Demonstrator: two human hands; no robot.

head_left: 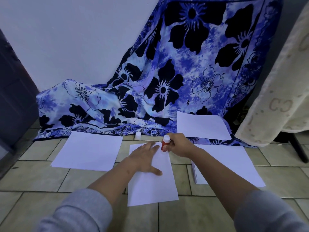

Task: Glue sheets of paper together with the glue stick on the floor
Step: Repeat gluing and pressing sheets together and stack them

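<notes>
**Glue stick upright at far corner of centre sheet, in right hand**

Left: one loose sheet (88, 151) lies flat on the tiled floor (41, 181). A white cap (138, 134) stands beyond it. Centre: the left hand (145, 158) lies flat, fingers spread, pressing the centre sheet (150, 186). Just right of its fingertips the right hand (180, 145) grips the red glue stick (165, 144), lower end on that sheet's far right corner. Its label is too blurred to read. Right: a paper stack (230, 164). The cream blanket (280, 105) bears paired C-shaped marks.
</notes>
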